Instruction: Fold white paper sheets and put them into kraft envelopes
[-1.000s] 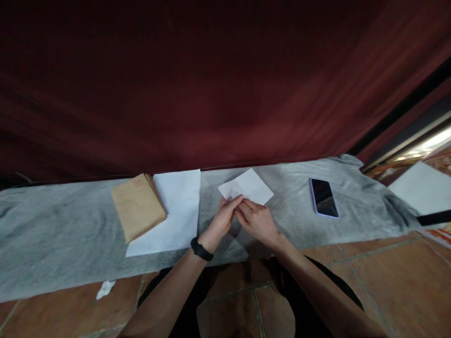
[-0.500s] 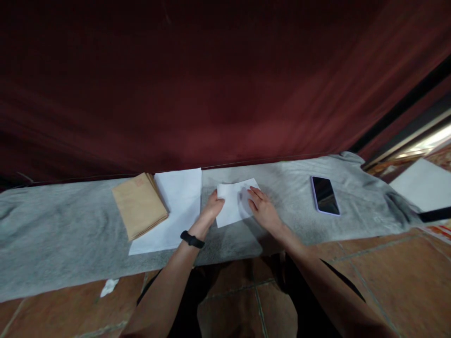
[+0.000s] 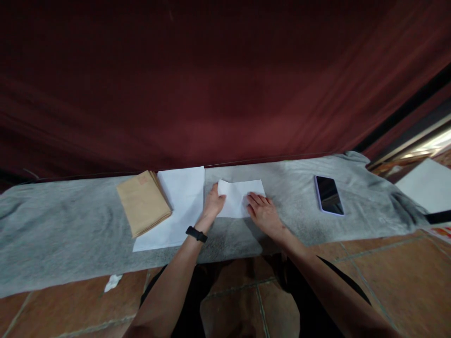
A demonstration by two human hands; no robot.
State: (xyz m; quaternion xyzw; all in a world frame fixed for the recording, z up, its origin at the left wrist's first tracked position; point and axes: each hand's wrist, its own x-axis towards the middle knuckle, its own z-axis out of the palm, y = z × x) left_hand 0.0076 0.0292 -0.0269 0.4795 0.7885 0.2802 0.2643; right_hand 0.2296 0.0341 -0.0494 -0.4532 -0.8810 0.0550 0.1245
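A folded white sheet of paper (image 3: 237, 199) lies flat on the grey cloth (image 3: 70, 234). My left hand (image 3: 213, 204) rests on the sheet's left edge, thumb against the paper and fingers curled loosely. My right hand (image 3: 263, 213) lies flat on the sheet's lower right part with fingers stretched out, pressing it down. A black band sits on my left wrist.
Left of my hands lie a larger white sheet (image 3: 176, 206) and a stack of brown envelopes (image 3: 143, 202) partly on it. A phone (image 3: 328, 195) lies face up to the right. A dark red curtain hangs behind. A paper scrap (image 3: 112, 282) lies on the tiled floor.
A second ago both hands held the sheet pinched above the cloth. Since then they have laid it down, turned it square to the edge, and my right hand has slid along it.
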